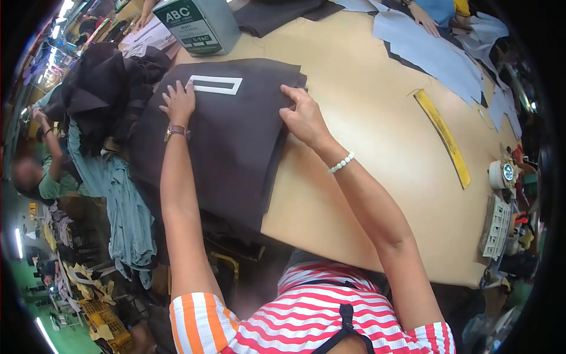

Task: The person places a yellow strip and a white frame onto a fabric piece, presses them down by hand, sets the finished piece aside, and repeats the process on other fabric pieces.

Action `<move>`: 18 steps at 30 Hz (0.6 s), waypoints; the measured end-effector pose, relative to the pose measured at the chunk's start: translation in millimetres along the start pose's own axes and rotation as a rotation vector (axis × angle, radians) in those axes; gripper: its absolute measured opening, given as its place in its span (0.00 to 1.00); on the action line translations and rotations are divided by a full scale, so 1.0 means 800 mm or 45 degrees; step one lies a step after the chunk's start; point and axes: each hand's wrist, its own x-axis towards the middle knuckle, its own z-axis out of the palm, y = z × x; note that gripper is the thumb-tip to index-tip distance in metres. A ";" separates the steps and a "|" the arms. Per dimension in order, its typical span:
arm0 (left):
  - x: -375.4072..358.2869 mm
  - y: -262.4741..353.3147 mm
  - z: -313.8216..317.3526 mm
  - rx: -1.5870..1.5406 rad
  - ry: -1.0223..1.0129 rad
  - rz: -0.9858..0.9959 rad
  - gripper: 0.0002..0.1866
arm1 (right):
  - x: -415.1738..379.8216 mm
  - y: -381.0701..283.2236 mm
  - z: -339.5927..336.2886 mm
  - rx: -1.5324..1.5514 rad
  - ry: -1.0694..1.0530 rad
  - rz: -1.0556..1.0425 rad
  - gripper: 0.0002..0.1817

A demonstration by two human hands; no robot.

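Observation:
Stacked dark fabric panels [218, 141] lie on the table's left part, their lower end hanging past the edge. A white rectangular frame-shaped piece [231, 90] rests on the top panel near its far end. My left hand [178, 101] lies on the fabric with fingers spread, its fingertips beside the left end of the white piece. At the panels' right edge is my right hand [302, 114], index finger stretched toward the far corner and thumb apart; nothing shows between them.
A green and grey can [197, 26] stands behind the fabric. On the right are a yellow strip [442, 138], light grey pieces [427, 50] and a white basket [495, 227]. Dark cloth [100, 85] is heaped at left. Other people's hands [425, 20] are at the far edge.

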 end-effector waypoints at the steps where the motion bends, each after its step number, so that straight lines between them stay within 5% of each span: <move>1: -0.006 0.006 0.001 -0.097 -0.037 -0.029 0.33 | 0.002 0.003 0.000 0.005 0.004 0.007 0.29; 12: -0.003 0.009 0.024 -0.025 0.054 -0.125 0.33 | 0.007 0.014 -0.003 0.231 0.004 0.150 0.28; 15: 0.002 0.026 0.032 -0.078 0.239 0.170 0.36 | 0.017 0.047 0.012 0.312 0.177 0.064 0.31; 18: -0.021 0.077 0.007 -0.158 -0.001 0.179 0.40 | -0.001 0.011 -0.006 0.624 0.073 0.201 0.31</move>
